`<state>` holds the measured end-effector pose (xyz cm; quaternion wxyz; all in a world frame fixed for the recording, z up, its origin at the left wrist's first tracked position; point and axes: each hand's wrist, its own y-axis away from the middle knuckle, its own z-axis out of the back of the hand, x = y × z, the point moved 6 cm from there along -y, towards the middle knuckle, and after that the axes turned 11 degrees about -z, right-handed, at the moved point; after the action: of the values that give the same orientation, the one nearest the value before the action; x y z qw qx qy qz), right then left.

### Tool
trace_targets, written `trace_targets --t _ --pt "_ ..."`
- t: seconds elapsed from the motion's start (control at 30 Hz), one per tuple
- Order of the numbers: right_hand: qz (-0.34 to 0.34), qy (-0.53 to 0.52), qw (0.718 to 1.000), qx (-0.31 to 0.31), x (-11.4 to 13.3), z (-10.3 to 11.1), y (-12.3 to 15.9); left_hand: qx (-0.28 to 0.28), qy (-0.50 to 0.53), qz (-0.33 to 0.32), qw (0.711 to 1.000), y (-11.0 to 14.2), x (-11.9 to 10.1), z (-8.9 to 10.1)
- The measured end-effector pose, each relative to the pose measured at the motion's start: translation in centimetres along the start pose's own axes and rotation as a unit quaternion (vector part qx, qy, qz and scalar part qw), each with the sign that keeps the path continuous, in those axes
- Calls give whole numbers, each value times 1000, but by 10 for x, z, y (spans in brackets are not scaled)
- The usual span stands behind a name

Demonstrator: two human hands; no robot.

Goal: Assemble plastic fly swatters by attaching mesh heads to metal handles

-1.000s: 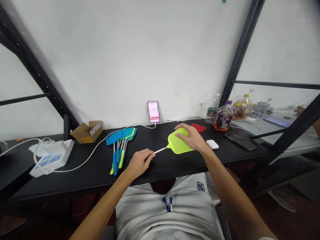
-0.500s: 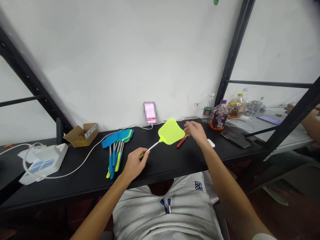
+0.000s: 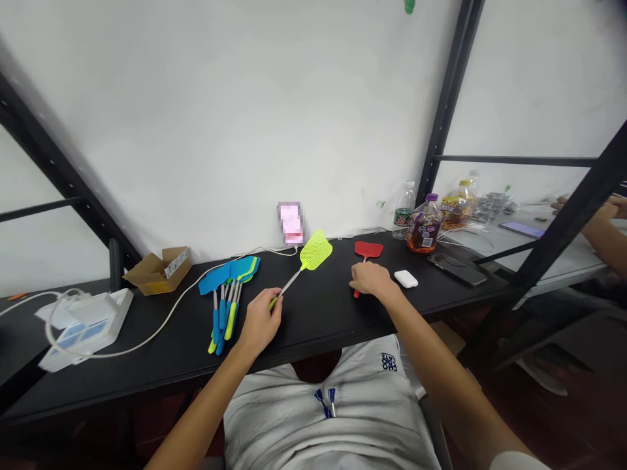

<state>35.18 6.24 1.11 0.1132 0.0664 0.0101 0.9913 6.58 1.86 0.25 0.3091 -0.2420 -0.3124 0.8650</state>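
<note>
My left hand (image 3: 259,324) is closed on the handle of a yellow-green fly swatter (image 3: 313,252), whose metal shaft slants up and right with the mesh head lifted above the black table (image 3: 318,313). My right hand (image 3: 371,280) rests on the table with its fingers curled over the handle of a red fly swatter (image 3: 368,249), whose head lies flat behind the hand. A bundle of blue and yellow-green fly swatters (image 3: 229,284) lies left of my left hand.
A white earbud case (image 3: 405,279) lies right of my right hand, a dark phone (image 3: 456,268) beyond it. Bottles (image 3: 424,226) stand at the back right. A cardboard box (image 3: 157,267), a white power strip (image 3: 85,321) with cable, and a charging phone (image 3: 290,223) sit behind. Another person's hand (image 3: 607,212) is far right.
My left hand lifted the yellow-green swatter off the table and swung its head left and up. My right hand let go of its head and closed on the red swatter's handle.
</note>
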Motion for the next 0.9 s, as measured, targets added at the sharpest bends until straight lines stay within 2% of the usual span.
trace_targets --t 0.17,0.3,0.5,0.6,0.67,0.73,0.83,0.87,0.9 --pt "-33 16 999 22 -40 8 -5 -2 7 -4 1000 0 -1 0" --pt "-40 28 998 32 -69 2 -4 10 11 -6 1000 0 -3 -2" --pt "5 42 993 -110 -93 -10 9 15 3 -6 1000 1 -1 -3" --pt "8 10 992 -123 -110 -13 4 16 -6 -8 1000 -2 -1 -7" --pt "-5 -8 992 -124 -120 -13 -3 25 -9 13 1000 -11 -4 -13" --pt "-24 -20 992 -122 -126 -11 -9 65 7 55 996 -27 -11 -25" --pt "-51 -29 991 -121 -126 -9 -12 173 69 128 974 -58 -30 -57" --pt "-58 -29 990 -127 -126 -8 -11 217 65 143 963 -69 -38 -69" --pt "-67 -27 988 -136 -125 -7 -10 234 59 141 960 -82 -48 -78"
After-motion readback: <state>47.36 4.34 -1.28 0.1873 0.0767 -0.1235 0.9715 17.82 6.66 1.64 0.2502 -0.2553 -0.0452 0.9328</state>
